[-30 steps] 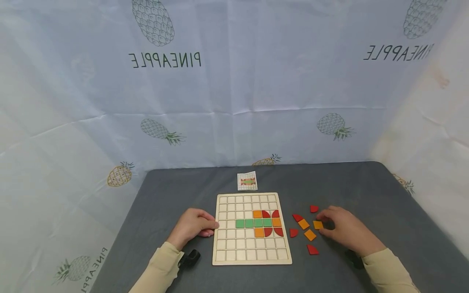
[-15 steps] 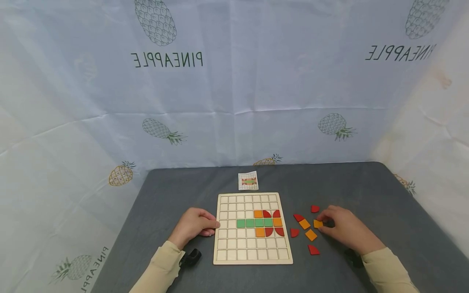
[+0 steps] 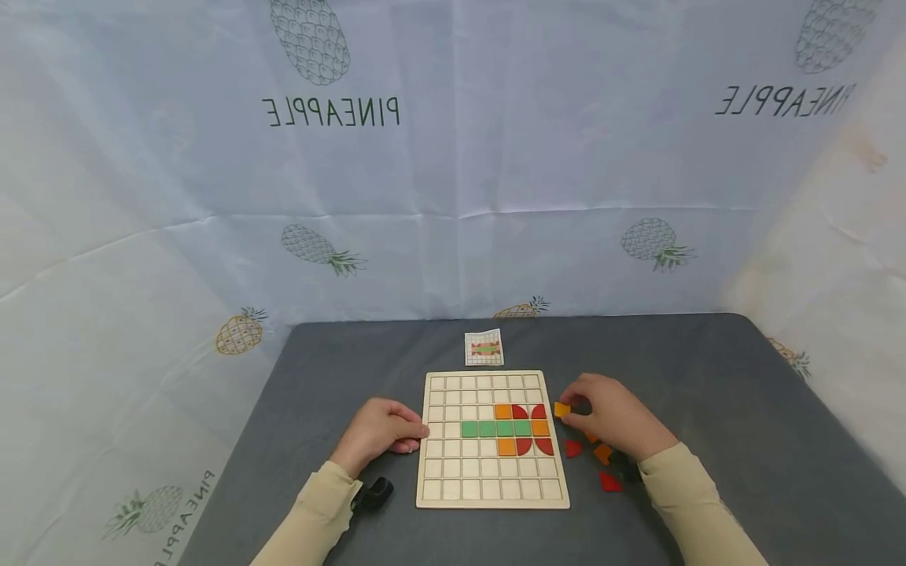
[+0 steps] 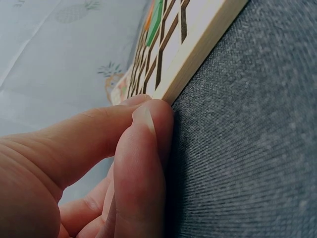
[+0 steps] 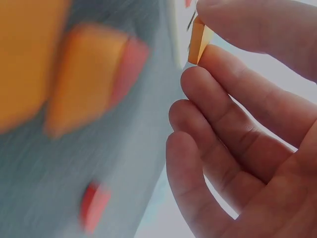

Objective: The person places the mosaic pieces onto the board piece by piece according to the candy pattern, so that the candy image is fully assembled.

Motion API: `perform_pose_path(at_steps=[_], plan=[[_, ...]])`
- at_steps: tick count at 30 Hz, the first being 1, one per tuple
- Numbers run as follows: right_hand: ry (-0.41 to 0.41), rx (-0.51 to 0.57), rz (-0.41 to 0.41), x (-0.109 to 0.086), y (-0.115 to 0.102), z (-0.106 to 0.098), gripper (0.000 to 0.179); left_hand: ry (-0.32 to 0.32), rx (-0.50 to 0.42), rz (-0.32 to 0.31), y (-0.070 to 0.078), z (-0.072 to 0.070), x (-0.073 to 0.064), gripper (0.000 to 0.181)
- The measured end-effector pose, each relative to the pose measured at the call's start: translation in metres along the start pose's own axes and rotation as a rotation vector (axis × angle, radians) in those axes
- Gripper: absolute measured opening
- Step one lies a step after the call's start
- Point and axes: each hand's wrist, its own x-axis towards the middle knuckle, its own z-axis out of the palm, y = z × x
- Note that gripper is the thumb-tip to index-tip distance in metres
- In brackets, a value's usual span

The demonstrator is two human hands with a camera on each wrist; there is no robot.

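A pale wooden grid board [image 3: 470, 490] lies flat on the dark table. Set in its cells are a row of green square tiles [image 3: 487, 428], three orange squares [image 3: 506, 447] and several red quarter-round tiles [image 3: 544, 446]. My left hand [image 3: 377, 432] grips the board's left edge between thumb and finger; the left wrist view shows the fingertips at the wooden rim [image 4: 185, 67]. Just off the board's right edge, my right hand [image 3: 617, 415] pinches an orange square tile [image 3: 562, 409] by thumb and index finger. The right wrist view shows this tile [image 5: 198, 42] edge-on, the other fingers loosely bent.
Loose red tiles [image 3: 610, 482] and orange tiles [image 3: 602, 453] lie right of the board, some partly hidden under the right hand and wrist. A small printed pattern card [image 3: 484, 348] lies behind the board. A pineapple-print cloth [image 3: 453, 157] hangs around the table's back and sides.
My right hand has carried the orange tile left from among the loose pieces to beside the board. The left hand keeps its place on the board's edge. The view has shifted slightly.
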Motion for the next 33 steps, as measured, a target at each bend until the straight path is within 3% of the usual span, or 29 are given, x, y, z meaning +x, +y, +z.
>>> perform_pose_path(at_steps=[6,12,16,24,33], plan=[[0.008,-0.004,-0.072,0.021,-0.029,0.011,0.018,-0.003,0.004,0.004,0.001,0.000,0.000,0.025],[-0.005,0.029,-0.074,0.041,-0.057,0.026,0.017,-0.011,0.000,0.008,0.001,-0.003,0.000,0.024],[-0.014,0.047,-0.119,0.050,-0.068,0.038,0.015,-0.021,-0.017,0.004,0.001,-0.003,0.000,0.023],[-0.019,0.011,-0.183,0.056,-0.078,0.052,0.014,-0.034,-0.028,0.012,0.000,-0.001,-0.001,0.023],[0.000,-0.037,-0.218,0.059,-0.082,0.053,0.021,-0.029,-0.021,0.014,0.001,-0.004,0.000,0.023]])
